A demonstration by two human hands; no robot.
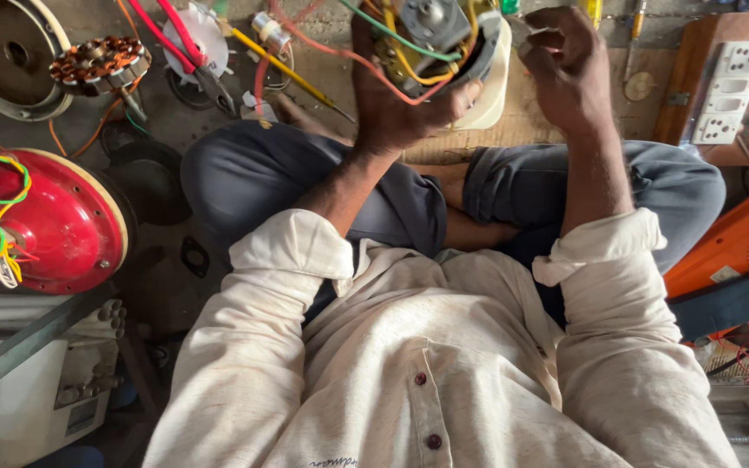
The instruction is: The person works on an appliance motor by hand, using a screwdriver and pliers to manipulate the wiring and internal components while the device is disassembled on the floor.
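My left hand (396, 100) grips a cream-cased electric motor unit (444, 52) from below, thumb along its rim. Red, yellow and green wires (392, 74) loop out of its open top, where a grey metal part shows. My right hand (569, 69) is curled at the unit's right edge, fingers pinched together near the casing; whether it holds a small part is hidden. I sit cross-legged in grey trousers, and both arms wear rolled cream sleeves.
A red fan motor cover (49, 221) with green and yellow wires lies left. A copper-wound stator (101, 62), red-handled pliers (184, 43) and a yellow screwdriver (283, 69) lie ahead. White switch sockets (730, 91) and an orange box (739, 238) are right.
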